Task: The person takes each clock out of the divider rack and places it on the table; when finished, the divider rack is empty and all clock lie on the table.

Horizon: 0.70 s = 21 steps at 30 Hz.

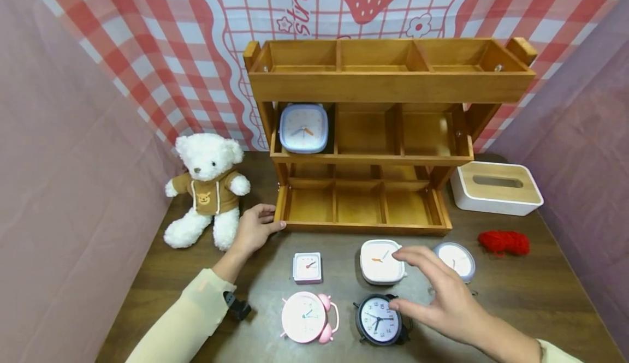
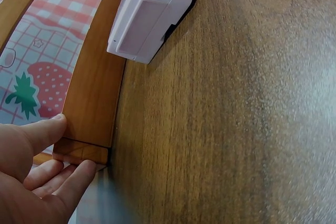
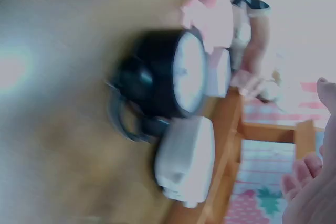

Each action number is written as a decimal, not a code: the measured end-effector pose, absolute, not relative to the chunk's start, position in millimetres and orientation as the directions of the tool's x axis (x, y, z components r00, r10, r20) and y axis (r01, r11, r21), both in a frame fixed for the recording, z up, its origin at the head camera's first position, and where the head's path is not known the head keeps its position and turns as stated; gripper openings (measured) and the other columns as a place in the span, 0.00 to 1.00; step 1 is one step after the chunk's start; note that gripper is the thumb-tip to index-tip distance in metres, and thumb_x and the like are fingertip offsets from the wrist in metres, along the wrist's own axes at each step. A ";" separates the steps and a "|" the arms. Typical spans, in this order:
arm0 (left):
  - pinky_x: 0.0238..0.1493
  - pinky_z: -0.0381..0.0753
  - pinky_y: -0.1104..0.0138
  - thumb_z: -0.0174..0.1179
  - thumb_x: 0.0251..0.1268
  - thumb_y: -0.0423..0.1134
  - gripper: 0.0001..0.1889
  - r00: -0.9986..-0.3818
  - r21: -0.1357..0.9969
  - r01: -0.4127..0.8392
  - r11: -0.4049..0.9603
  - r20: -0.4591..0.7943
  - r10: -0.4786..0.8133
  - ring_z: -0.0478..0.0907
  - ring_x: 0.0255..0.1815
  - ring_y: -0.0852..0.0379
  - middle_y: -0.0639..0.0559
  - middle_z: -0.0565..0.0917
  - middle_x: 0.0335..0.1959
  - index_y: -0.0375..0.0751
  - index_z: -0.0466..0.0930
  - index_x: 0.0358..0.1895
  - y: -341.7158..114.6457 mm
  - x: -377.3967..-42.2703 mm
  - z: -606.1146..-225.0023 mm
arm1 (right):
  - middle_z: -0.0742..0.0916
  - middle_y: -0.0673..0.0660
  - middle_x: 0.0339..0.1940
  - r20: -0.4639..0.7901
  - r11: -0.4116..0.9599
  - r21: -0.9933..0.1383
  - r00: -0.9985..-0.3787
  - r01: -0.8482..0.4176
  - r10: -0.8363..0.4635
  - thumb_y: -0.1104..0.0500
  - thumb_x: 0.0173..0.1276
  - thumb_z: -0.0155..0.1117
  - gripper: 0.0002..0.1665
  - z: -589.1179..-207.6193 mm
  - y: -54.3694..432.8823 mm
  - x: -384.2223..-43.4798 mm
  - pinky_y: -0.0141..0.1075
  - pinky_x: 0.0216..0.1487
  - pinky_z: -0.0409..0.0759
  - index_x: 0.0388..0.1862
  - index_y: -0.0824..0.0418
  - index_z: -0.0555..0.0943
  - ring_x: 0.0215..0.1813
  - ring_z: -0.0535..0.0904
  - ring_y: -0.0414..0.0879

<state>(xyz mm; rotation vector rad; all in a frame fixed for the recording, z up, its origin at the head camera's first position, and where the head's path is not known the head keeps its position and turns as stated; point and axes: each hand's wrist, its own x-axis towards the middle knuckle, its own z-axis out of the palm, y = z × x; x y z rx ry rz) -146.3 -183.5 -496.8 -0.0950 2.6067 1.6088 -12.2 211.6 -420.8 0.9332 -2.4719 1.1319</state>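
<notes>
At the lower left corner of a wooden three-tier shelf (image 1: pixel 388 87), my left hand (image 1: pixel 254 230) pinches the end of the bottom tier. In the left wrist view its thumb lies on the front board and its fingers on the end. My right hand (image 1: pixel 444 297) hovers with thumb and fingers spread, holding nothing. Below it are a white square clock (image 1: pixel 375 271) and a black twin-bell alarm clock (image 1: pixel 379 331). Partly behind it sits a round pale-rimmed clock (image 1: pixel 462 259). A small pinkish square clock (image 1: pixel 306 273) and a pink twin-bell alarm clock (image 1: pixel 297 325) lie further left.
A blue square clock (image 1: pixel 303 122) stands in the middle tier's left compartment. Left of the shelf sits a white teddy bear (image 1: pixel 208 166) in a brown hoodie. A tissue box (image 1: pixel 491 202) and a red yarn bundle (image 1: pixel 504 242) are on the right.
</notes>
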 end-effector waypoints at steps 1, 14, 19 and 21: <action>0.56 0.86 0.53 0.74 0.59 0.33 0.26 -0.995 0.888 -0.093 0.450 -0.098 -0.012 0.84 0.58 0.37 0.31 0.84 0.56 0.28 0.78 0.60 -183.7 -146.2 -496.4 | 0.83 0.51 0.61 0.476 0.496 -0.582 -0.764 -0.644 -0.435 0.50 0.46 0.89 0.48 -416.3 208.9 -17.2 0.21 0.69 0.67 0.66 0.55 0.78 0.62 0.78 0.42; 0.56 0.85 0.53 0.75 0.59 0.33 0.26 -0.995 0.870 -0.094 0.483 -0.097 -0.019 0.85 0.57 0.38 0.32 0.85 0.54 0.29 0.79 0.59 -182.8 -148.1 -494.3 | 0.83 0.48 0.58 0.476 0.526 -0.640 -0.826 -0.561 -0.301 0.48 0.49 0.88 0.45 -386.6 146.7 -85.6 0.38 0.58 0.81 0.66 0.54 0.78 0.57 0.80 0.42; 0.55 0.86 0.53 0.74 0.59 0.33 0.25 -0.995 0.870 -0.091 0.484 -0.097 -0.014 0.85 0.57 0.38 0.31 0.85 0.54 0.29 0.79 0.59 -182.8 -147.1 -493.0 | 0.84 0.51 0.57 0.503 0.495 -0.673 -0.831 -0.550 -0.239 0.48 0.50 0.87 0.43 -378.9 120.4 -105.9 0.44 0.59 0.81 0.63 0.58 0.79 0.58 0.81 0.47; 0.55 0.86 0.53 0.75 0.59 0.33 0.25 -0.995 0.869 -0.090 0.486 -0.096 -0.012 0.85 0.57 0.38 0.31 0.85 0.54 0.29 0.79 0.59 -183.0 -146.7 -492.1 | 0.84 0.52 0.57 0.508 0.492 -0.684 -0.836 -0.539 -0.209 0.48 0.51 0.87 0.43 -376.1 111.9 -112.3 0.44 0.60 0.81 0.63 0.59 0.79 0.58 0.81 0.48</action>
